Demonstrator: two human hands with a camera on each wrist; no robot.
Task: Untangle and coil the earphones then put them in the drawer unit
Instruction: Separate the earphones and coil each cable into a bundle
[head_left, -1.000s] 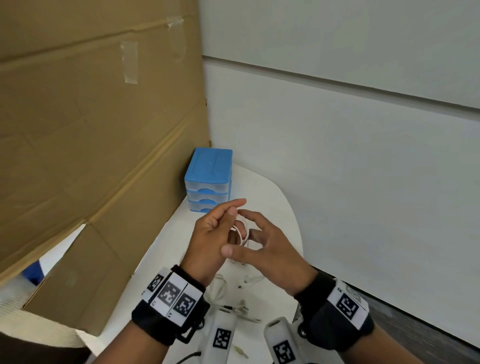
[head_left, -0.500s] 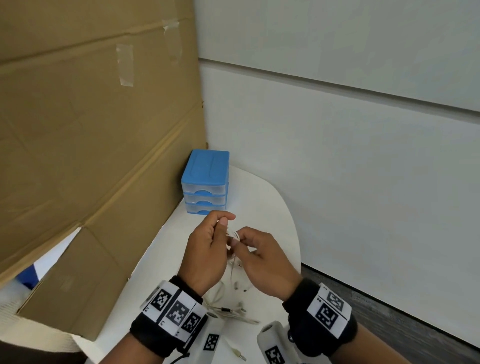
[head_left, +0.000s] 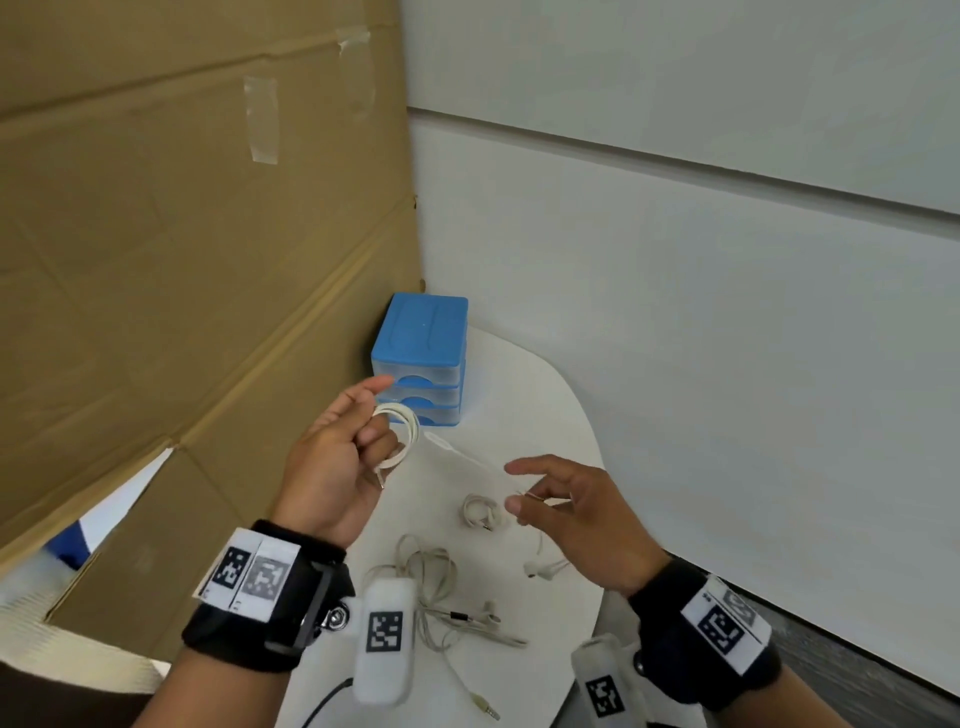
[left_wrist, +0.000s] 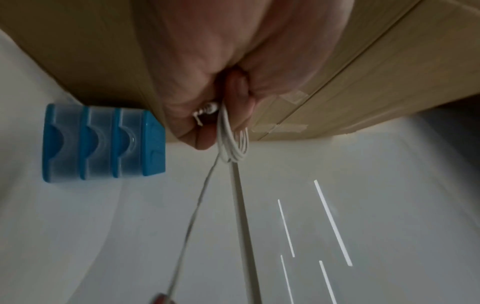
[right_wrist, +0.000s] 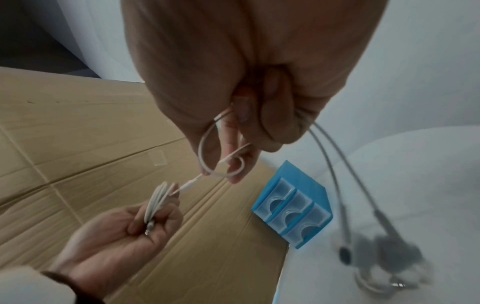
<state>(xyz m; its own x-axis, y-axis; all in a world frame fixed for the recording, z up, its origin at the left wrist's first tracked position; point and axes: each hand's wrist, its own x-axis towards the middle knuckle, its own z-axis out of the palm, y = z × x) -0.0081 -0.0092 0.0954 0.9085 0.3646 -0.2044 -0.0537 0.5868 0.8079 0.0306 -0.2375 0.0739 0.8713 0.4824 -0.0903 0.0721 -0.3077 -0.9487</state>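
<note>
My left hand (head_left: 371, 421) grips a small coil of the white earphones (head_left: 402, 434) above the table, just in front of the blue drawer unit (head_left: 421, 358). The coil (left_wrist: 231, 142) hangs from the curled fingers in the left wrist view. A stretch of the cable (head_left: 467, 460) runs rightward to my right hand (head_left: 514, 486), which pinches it between thumb and fingers. The cable loop (right_wrist: 221, 158) lies across that hand's fingers, and the two earbuds (head_left: 540, 569) dangle below it. All three drawers (right_wrist: 293, 209) look closed.
A second coiled earphone (head_left: 480, 512) lies on the white table (head_left: 561, 426) between my hands. A tangled grey earphone set (head_left: 436, 587) sits nearer me. A cardboard wall (head_left: 182, 260) stands on the left and a white wall on the right.
My hands have drawn apart. The right hand moved right and down, pulling the cable out, while the left hand keeps the coil.
</note>
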